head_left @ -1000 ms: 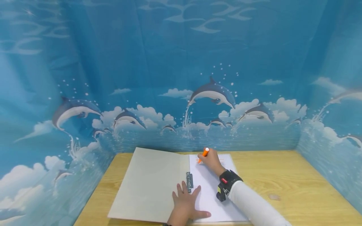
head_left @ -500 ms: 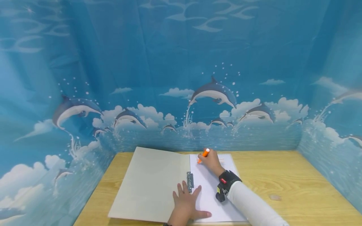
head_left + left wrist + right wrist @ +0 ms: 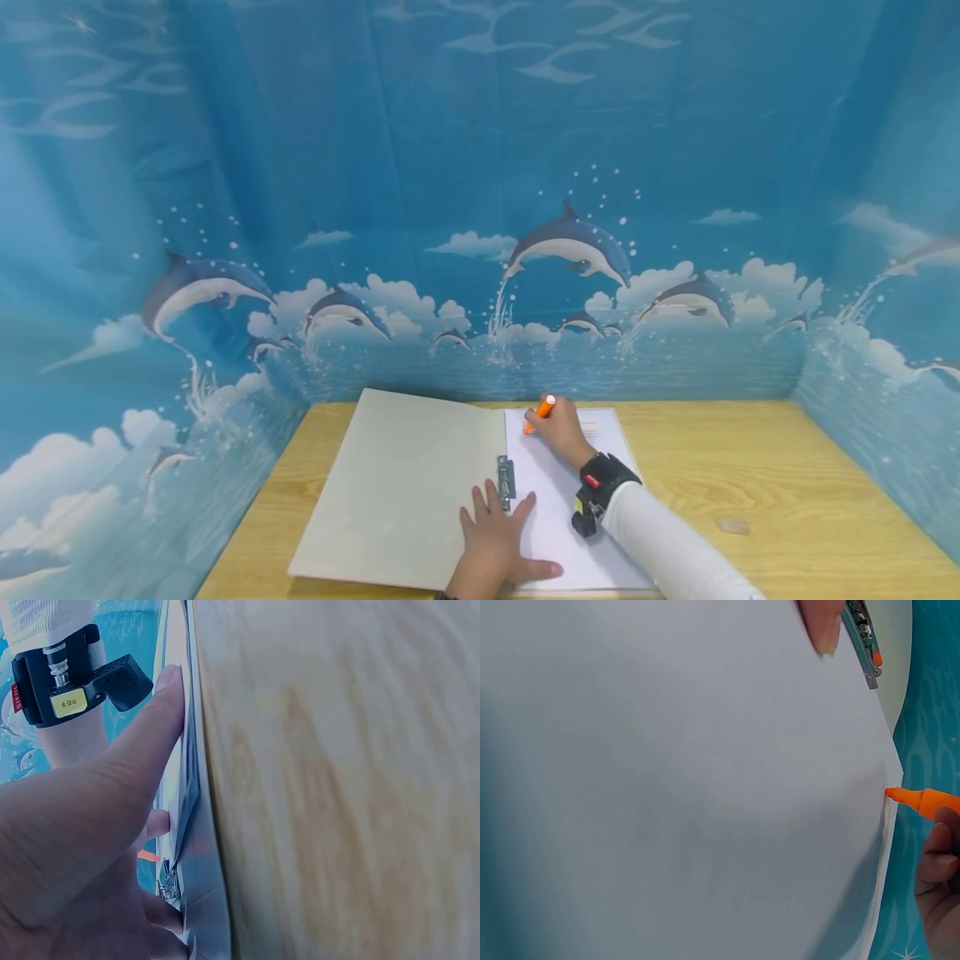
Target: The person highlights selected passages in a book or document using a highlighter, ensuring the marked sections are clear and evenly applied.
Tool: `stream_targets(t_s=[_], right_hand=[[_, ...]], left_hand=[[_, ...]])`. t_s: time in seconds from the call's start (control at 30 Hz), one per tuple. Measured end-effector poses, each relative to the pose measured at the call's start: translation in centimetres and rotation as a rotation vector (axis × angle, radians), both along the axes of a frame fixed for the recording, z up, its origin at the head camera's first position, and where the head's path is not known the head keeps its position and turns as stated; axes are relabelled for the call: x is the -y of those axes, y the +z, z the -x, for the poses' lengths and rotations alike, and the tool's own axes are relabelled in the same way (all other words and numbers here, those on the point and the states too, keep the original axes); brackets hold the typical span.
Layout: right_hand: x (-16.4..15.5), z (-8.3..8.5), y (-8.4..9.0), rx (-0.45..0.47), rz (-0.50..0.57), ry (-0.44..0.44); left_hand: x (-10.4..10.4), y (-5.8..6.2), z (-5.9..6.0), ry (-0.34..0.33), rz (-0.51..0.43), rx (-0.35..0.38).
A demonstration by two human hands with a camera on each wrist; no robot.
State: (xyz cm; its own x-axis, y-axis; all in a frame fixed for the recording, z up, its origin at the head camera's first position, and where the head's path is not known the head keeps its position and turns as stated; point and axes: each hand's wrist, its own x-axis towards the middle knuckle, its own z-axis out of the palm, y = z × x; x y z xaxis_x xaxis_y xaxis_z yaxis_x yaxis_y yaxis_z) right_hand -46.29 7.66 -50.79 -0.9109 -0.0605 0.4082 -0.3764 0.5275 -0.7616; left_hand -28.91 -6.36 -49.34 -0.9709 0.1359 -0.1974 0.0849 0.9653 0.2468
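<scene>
An open folder lies on the table, its pale cover (image 3: 405,492) spread to the left and white paper (image 3: 558,508) on its right side. Near the top of the paper my right hand (image 3: 558,427) pinches an orange highlighter (image 3: 545,407), its tip down on the sheet beside some orange and dark lines (image 3: 587,429). In the right wrist view the orange tip (image 3: 897,793) meets the page. My left hand (image 3: 495,546) rests with spread fingers across the fold and lower paper, just below the metal clip (image 3: 506,482). The left wrist view shows its thumb (image 3: 154,720) along the paper's edge.
A small pale, translucent piece (image 3: 732,526) lies on the wooden table (image 3: 795,475) to the right. Blue curtain (image 3: 420,167) with dolphins hangs behind the table and at both sides. A black wrist camera (image 3: 603,487) sits low over the paper.
The highlighter and right hand have barely moved relative to the paper. The left hand stays in place. The whole head view has drifted slightly.
</scene>
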Motion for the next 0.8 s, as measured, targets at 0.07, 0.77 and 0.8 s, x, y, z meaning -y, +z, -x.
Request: stream_targets(t_s=[0.07, 0.77, 0.8], right_hand=[[0.0, 0.04, -0.08, -0.001, -0.005, 0.002], [-0.05, 0.06, -0.29, 0.048, -0.015, -0.011], [-0.06, 0.04, -0.25, 0.05, -0.016, -0.011]], left_hand=[[-0.02, -0.07, 0.07, 0.004, 0.0, 0.004], [0.04, -0.53, 0.27, -0.006, 0.011, 0.003], [0.03, -0.52, 0.27, -0.005, 0.008, 0.001]])
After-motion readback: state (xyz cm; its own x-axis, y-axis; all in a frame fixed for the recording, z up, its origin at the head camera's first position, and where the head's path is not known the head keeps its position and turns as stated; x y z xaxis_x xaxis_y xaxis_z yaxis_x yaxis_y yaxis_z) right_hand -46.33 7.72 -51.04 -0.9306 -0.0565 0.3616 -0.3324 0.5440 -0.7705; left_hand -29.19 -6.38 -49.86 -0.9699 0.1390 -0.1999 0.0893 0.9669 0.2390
